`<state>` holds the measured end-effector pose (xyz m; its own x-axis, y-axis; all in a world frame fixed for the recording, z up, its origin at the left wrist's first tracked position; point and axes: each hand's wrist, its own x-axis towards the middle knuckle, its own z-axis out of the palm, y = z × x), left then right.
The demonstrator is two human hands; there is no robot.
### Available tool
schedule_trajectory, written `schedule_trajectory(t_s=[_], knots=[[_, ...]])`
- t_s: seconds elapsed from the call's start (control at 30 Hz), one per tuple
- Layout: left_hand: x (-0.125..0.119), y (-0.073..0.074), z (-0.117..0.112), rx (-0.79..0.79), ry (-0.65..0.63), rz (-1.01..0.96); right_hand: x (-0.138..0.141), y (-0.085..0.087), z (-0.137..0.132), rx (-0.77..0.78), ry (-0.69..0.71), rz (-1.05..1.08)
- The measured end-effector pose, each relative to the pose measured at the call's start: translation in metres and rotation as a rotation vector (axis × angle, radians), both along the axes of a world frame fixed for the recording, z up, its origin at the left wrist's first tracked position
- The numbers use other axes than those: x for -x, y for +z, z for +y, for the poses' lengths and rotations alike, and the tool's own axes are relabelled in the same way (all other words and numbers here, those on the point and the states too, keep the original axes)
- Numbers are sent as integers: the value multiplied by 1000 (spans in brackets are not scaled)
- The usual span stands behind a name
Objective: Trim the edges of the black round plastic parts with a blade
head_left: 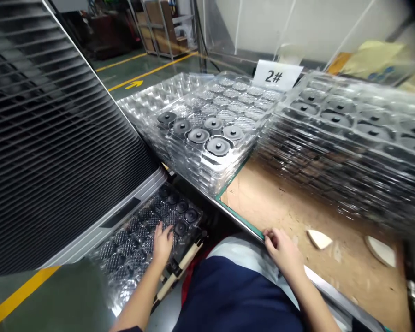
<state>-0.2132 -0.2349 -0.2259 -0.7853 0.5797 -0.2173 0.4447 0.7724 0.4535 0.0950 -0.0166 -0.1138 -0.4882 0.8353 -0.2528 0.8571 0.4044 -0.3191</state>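
Note:
My left hand (163,244) is over a lower clear plastic tray (124,251), its fingers apart and nothing seen in them. Beside its fingertips sits a black round part (180,228), with several more like it along the tray's far end. My right hand (280,249) rests at the front edge of the workbench (256,198), by its green edging strip. Its thumb and fingers are curled together; whatever lies between them is hidden. Ahead, a clear tray (207,159) on top of a stack holds several grey round parts (219,146) with small centre posts.
A tall ribbed black panel (55,138) leans in on the left. Stacked clear trays (318,152) with dark parts fill the right, near a "2#" sign (276,74). Two pale curved pieces, one a wedge (319,239), lie on the bench. A cream-coloured rail (180,269) borders the lower tray.

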Motion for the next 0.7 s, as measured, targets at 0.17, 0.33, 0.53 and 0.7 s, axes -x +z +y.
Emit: schedule_trajectory(t_s=[0.17,0.33,0.53,0.7], knots=[[-30,23,13,-147,-218,-241,-6,11,-22,-49,106,-49],[-96,63,34,-280,-468,-376,-22,33,-38,-109,218,-146],[-149,111,57,-353,-734,-417,-48,47,-51,-173,213,-302],[-161,121,62,-306,-839,-338,-48,49,-54,-143,180,-432]])
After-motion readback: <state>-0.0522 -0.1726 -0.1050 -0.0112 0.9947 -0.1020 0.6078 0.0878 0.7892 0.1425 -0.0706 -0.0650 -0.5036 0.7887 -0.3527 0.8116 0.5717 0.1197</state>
